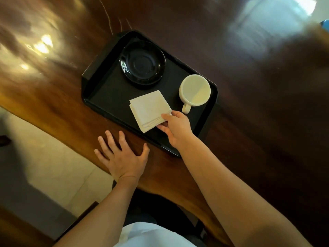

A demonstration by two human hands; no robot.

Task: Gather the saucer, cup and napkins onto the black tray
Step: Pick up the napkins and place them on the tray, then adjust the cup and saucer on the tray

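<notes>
Glossy dark wooden table (53, 90) filling most of the frame, streaked with warm yellow glare at upper left and a pale bluish window reflection (277, 16) at upper right. Light tiled floor (53, 168) at lower left, beyond the table's wavy edge. Dim lower-left corner.
</notes>
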